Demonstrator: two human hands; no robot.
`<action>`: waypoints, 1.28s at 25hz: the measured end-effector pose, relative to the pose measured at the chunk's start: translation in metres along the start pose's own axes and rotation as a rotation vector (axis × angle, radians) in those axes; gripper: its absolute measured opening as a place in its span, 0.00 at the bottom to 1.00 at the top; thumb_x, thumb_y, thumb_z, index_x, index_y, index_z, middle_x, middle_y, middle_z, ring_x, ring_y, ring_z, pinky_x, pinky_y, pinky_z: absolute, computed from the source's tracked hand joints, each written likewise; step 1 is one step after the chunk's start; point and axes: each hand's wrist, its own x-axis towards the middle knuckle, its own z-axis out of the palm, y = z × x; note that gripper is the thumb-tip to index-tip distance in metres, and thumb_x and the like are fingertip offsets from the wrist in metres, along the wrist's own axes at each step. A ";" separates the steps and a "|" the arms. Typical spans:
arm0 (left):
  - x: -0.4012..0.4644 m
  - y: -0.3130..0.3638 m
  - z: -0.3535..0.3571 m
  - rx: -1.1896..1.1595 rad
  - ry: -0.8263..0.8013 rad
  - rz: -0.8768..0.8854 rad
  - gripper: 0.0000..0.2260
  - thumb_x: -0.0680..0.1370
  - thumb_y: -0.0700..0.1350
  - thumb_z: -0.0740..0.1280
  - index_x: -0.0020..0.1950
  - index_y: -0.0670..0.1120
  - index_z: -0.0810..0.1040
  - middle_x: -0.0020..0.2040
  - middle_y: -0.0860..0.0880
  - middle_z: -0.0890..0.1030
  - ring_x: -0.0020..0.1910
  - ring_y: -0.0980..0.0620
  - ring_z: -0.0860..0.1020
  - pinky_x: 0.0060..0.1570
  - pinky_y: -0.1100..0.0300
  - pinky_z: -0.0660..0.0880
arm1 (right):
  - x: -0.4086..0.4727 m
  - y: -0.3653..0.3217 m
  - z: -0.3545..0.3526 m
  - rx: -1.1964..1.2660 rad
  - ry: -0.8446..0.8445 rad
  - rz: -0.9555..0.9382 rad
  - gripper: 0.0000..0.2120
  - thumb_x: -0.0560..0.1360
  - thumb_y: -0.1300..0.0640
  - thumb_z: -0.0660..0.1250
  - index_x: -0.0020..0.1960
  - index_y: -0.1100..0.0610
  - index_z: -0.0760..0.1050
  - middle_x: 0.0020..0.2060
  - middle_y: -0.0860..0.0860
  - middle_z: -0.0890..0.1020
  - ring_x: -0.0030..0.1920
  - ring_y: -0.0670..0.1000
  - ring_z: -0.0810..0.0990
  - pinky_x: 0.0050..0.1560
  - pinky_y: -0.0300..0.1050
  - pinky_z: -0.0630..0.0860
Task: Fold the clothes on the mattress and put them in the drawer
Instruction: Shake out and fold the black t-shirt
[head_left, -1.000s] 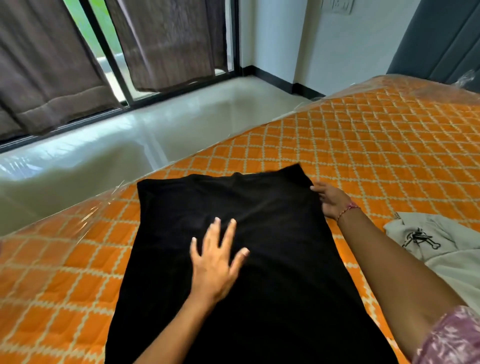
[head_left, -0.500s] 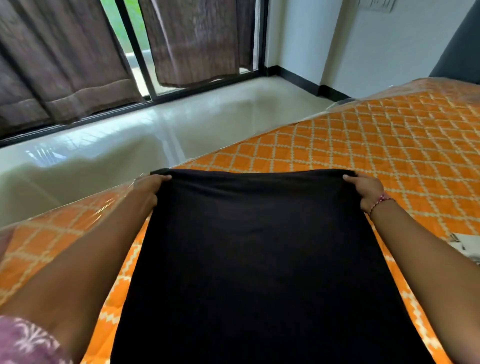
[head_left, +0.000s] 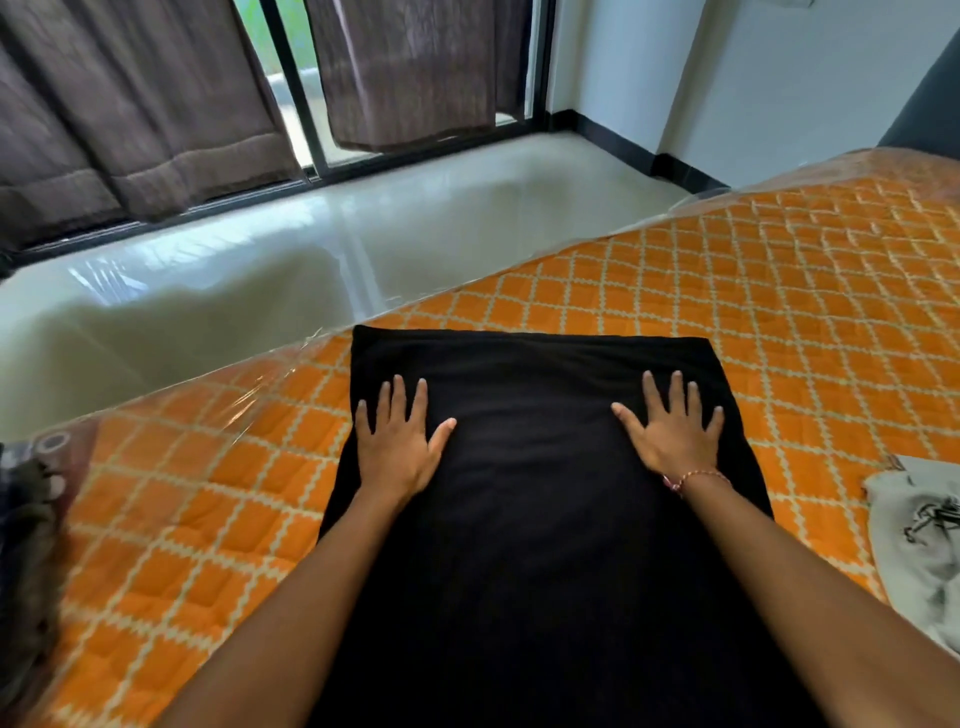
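In the head view, the black garment (head_left: 545, 519) lies flat on the orange mattress (head_left: 727, 291), its long axis running from its far edge back toward the person. The left hand (head_left: 397, 441) and right hand (head_left: 672, 434) press it with straight, spread fingers, gripping nothing, both equally near that far edge. Right of the garment lies a white printed garment (head_left: 919, 540); no writing is legible.

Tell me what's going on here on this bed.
A person is folding a black garment on an orange mattress. The left hand and the right hand press flat on it near its far edge, fingers spread. A white printed garment lies to the right, not yet folded.
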 end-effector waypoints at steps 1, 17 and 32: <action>-0.011 -0.003 -0.003 -0.005 -0.005 -0.020 0.29 0.81 0.62 0.43 0.78 0.51 0.41 0.79 0.47 0.42 0.77 0.49 0.40 0.74 0.46 0.39 | -0.006 -0.006 -0.007 0.004 0.003 0.014 0.36 0.76 0.32 0.43 0.78 0.49 0.40 0.77 0.53 0.39 0.77 0.53 0.38 0.73 0.64 0.40; -0.254 -0.151 -0.014 -0.079 -0.160 -0.216 0.19 0.80 0.45 0.58 0.70 0.42 0.63 0.69 0.41 0.64 0.68 0.40 0.64 0.60 0.44 0.67 | -0.278 -0.085 0.073 0.035 0.005 -0.306 0.29 0.81 0.41 0.50 0.78 0.52 0.50 0.77 0.57 0.50 0.77 0.54 0.48 0.72 0.65 0.47; -0.358 -0.046 -0.082 -0.751 -0.347 0.177 0.16 0.70 0.35 0.73 0.56 0.35 0.77 0.45 0.42 0.81 0.38 0.56 0.80 0.33 0.64 0.70 | -0.388 -0.081 0.025 1.495 -0.913 0.031 0.24 0.76 0.37 0.57 0.51 0.57 0.77 0.42 0.54 0.82 0.42 0.52 0.81 0.40 0.48 0.78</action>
